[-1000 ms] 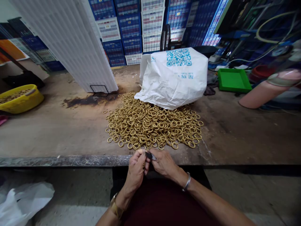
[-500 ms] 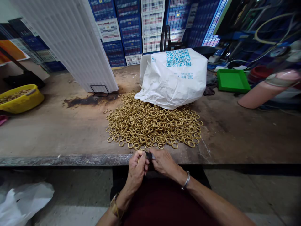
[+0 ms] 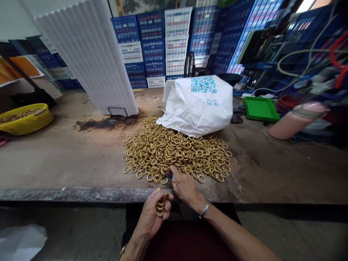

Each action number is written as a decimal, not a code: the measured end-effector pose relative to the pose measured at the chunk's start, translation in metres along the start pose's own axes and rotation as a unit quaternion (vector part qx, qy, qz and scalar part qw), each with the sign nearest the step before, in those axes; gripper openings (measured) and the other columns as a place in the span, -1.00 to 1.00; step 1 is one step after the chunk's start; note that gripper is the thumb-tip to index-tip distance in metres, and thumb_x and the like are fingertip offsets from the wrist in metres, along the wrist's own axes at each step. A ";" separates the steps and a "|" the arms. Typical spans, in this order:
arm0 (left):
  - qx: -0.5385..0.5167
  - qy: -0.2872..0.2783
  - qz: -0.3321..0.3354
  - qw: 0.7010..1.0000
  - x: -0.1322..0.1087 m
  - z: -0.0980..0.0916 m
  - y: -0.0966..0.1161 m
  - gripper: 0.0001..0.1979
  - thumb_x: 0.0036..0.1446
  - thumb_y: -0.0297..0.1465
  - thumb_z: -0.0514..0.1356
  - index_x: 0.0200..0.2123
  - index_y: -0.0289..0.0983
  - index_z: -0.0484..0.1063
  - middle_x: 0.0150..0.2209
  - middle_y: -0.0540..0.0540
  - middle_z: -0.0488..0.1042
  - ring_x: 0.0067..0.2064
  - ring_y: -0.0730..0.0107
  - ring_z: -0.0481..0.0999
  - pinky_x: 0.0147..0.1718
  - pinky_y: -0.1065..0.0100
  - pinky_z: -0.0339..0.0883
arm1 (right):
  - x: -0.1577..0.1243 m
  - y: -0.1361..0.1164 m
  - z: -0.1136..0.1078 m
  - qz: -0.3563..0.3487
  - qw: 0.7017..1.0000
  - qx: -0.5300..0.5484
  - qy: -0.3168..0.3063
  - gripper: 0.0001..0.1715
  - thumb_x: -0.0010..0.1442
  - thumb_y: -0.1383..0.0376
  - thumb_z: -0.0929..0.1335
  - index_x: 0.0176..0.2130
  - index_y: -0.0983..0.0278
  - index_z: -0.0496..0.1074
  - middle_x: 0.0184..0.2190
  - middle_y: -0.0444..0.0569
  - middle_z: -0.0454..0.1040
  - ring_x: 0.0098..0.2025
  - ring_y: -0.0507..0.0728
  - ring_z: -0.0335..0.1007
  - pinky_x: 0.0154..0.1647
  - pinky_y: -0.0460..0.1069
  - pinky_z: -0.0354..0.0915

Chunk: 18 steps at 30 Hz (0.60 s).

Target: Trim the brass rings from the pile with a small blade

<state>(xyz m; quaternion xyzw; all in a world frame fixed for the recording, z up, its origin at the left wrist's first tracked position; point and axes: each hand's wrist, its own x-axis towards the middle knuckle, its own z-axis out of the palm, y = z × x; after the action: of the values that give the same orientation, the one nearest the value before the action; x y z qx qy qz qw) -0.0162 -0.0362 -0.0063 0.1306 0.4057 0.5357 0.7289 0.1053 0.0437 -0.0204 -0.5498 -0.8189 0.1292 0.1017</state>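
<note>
Several brass-coloured rings (image 3: 161, 207) are stacked in the curled fingers of my left hand (image 3: 152, 214), just off the table's front edge. My right hand (image 3: 186, 186) is at the near edge of a heap of loose rings (image 3: 176, 152). It grips a small dark tool with a metal part (image 3: 170, 176), mostly hidden by the fingers, so its kind is unclear. The index finger reaches over the nearest rings; whether it touches one I cannot tell. A white printed sack (image 3: 198, 112) lies on the back of the heap.
A yellow basin (image 3: 29, 123) of small pieces stands at the left. Behind are a white corrugated panel (image 3: 95, 65) in a wire stand and stacked crates (image 3: 150, 47). A green tray (image 3: 261, 108) and a pink bottle (image 3: 293, 125) are at the right.
My hands have moved apart. The left drew back toward me, showing the rings in it; the right moved forward to the heap with the dark tool. The view has tilted up slightly.
</note>
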 end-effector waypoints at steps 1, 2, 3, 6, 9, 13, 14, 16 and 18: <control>-0.011 -0.005 -0.005 1.000 0.000 -0.001 0.001 -0.78 -0.01 -0.28 0.20 -0.42 -0.29 0.24 -0.44 -0.03 0.38 -0.59 0.63 0.25 -0.71 0.56 -0.03 | 0.002 -0.002 0.000 0.006 1.000 -0.010 -0.004 -0.53 0.05 0.40 0.24 -0.01 0.24 0.19 -0.32 0.02 0.50 -0.33 0.15 0.42 -0.41 -0.07 0.10; -0.023 -0.011 -0.012 1.000 0.001 -0.002 0.001 -0.79 -0.02 -0.30 0.20 -0.40 -0.28 0.25 -0.46 0.00 0.37 -0.59 0.62 0.25 -0.71 0.56 -0.04 | 0.003 -0.003 -0.001 0.009 1.000 -0.016 -0.005 -0.56 0.04 0.41 0.25 -0.04 0.23 0.21 -0.33 0.01 0.50 -0.33 0.15 0.42 -0.42 -0.07 0.09; -0.034 -0.019 -0.020 0.999 0.002 -0.003 0.002 -0.80 -0.03 -0.33 0.21 -0.38 -0.27 0.26 -0.48 0.01 0.35 -0.59 0.62 0.25 -0.70 0.57 -0.05 | 0.004 -0.004 -0.001 0.013 1.000 -0.019 -0.002 -0.59 0.04 0.42 0.25 -0.07 0.22 0.23 -0.34 -0.01 0.50 -0.34 0.14 0.42 -0.43 -0.07 0.08; -0.068 -0.027 -0.042 0.996 0.005 -0.004 0.005 -0.79 -0.09 -0.35 0.25 -0.39 -0.29 0.30 -0.49 0.01 0.33 -0.56 0.61 0.28 -0.70 0.58 -0.04 | 0.004 -0.003 0.000 0.021 1.000 -0.004 0.010 -0.66 0.05 0.45 0.22 -0.14 0.21 0.27 -0.37 -0.05 0.50 -0.36 0.10 0.41 -0.44 -0.09 0.05; -0.087 -0.014 -0.048 0.995 0.010 -0.004 0.007 -0.76 -0.14 -0.33 0.28 -0.45 -0.32 0.31 -0.47 -0.02 0.35 -0.53 0.59 0.31 -0.70 0.59 -0.03 | 0.005 0.002 0.001 0.027 0.998 0.044 0.022 -0.75 0.08 0.42 0.20 -0.21 0.21 0.31 -0.41 -0.08 0.49 -0.39 0.06 0.39 -0.44 -0.10 0.05; -0.027 0.019 -0.006 0.999 0.017 0.002 0.007 -0.73 -0.15 -0.30 0.30 -0.46 -0.32 0.28 -0.51 0.02 0.32 -0.55 0.61 0.29 -0.71 0.61 -0.03 | 0.005 0.008 -0.001 0.014 0.979 0.198 0.054 -0.80 0.13 0.30 0.19 -0.24 0.24 0.32 -0.47 -0.11 0.42 -0.45 0.03 0.30 -0.44 -0.12 0.09; 0.000 0.031 0.010 0.999 0.018 0.004 0.007 -0.72 -0.13 -0.28 0.28 -0.44 -0.30 0.27 -0.52 0.05 0.30 -0.58 0.63 0.27 -0.72 0.61 -0.03 | 0.005 0.009 -0.002 0.011 0.968 0.245 0.057 -0.81 0.13 0.29 0.19 -0.27 0.25 0.32 -0.48 -0.12 0.39 -0.46 0.02 0.27 -0.44 -0.12 0.10; 0.062 0.057 0.046 0.995 0.021 0.007 0.006 -0.70 -0.10 -0.22 0.25 -0.36 -0.27 0.28 -0.55 0.09 0.26 -0.62 0.65 0.22 -0.73 0.61 -0.03 | 0.003 0.009 -0.007 0.006 0.944 0.326 0.051 -0.85 0.11 0.29 0.19 -0.32 0.26 0.31 -0.49 -0.14 0.33 -0.48 0.00 0.21 -0.44 -0.13 0.12; 0.123 0.073 0.077 0.987 0.024 0.011 0.005 -0.65 -0.07 -0.16 0.20 -0.27 -0.25 0.27 -0.57 0.11 0.25 -0.64 0.64 0.20 -0.73 0.60 -0.02 | 0.000 0.008 -0.012 0.007 0.925 0.377 0.039 -0.88 0.09 0.29 0.21 -0.36 0.26 0.30 -0.50 -0.16 0.28 -0.48 -0.01 0.17 -0.43 -0.13 0.13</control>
<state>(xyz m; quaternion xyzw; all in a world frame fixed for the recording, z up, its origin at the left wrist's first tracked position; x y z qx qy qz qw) -0.0094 -0.0106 -0.0074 0.2109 0.5098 0.5442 0.6321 0.1156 0.0476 -0.0119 -0.4816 -0.7009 0.4076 0.3328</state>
